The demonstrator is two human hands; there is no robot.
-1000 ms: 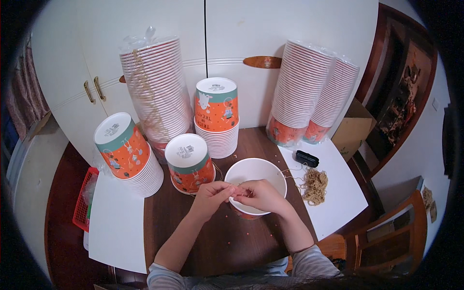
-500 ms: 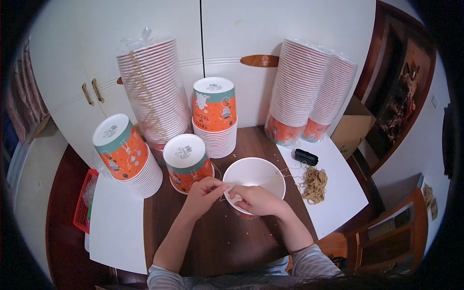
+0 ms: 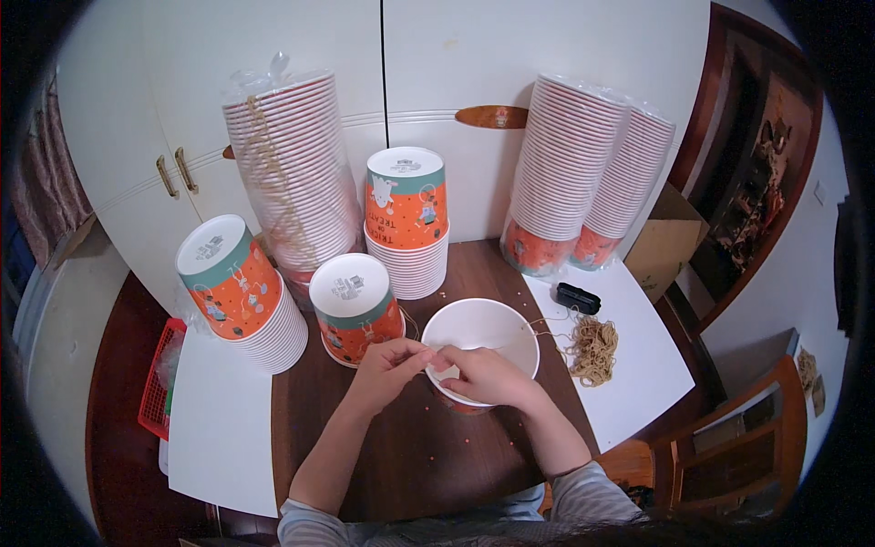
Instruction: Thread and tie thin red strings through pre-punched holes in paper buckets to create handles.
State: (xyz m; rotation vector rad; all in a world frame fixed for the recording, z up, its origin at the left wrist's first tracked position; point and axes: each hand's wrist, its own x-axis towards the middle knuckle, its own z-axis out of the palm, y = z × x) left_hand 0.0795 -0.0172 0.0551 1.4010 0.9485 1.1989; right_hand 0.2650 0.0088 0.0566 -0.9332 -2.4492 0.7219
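Left hand (image 3: 392,366) and right hand (image 3: 488,376) nearly meet, fingertips close, at the near-left rim of an open white round paper bucket (image 3: 497,330) with an orange printed outside. Left thumb and forefinger pinched together; right fingers curled over the rim, partly inside the mouth. Cannot tell whether either hand grips anything; the fingertips hide it.

Bucket stands upright, mouth up, on the dark brown wooden middle of the counter (image 3: 365,465), right of centre. Thin tan cord (image 3: 550,318) runs from its right side to a loose tangled heap of tan cord (image 3: 594,351) on the counter's white right part. Black oblong object (image 3: 578,297) just behind the heap.

Left of the bucket: upside-down orange-and-green paper bucket with white base (image 3: 349,279), cord loop at its right side. Behind it, an inverted nested stack of matching buckets (image 3: 407,210); farther left, another such stack (image 3: 230,283), tilted in view. Tall plastic-wrapped bucket stacks at back left (image 3: 290,164) and back right (image 3: 572,155). Tiny reddish specks on the brown surface.
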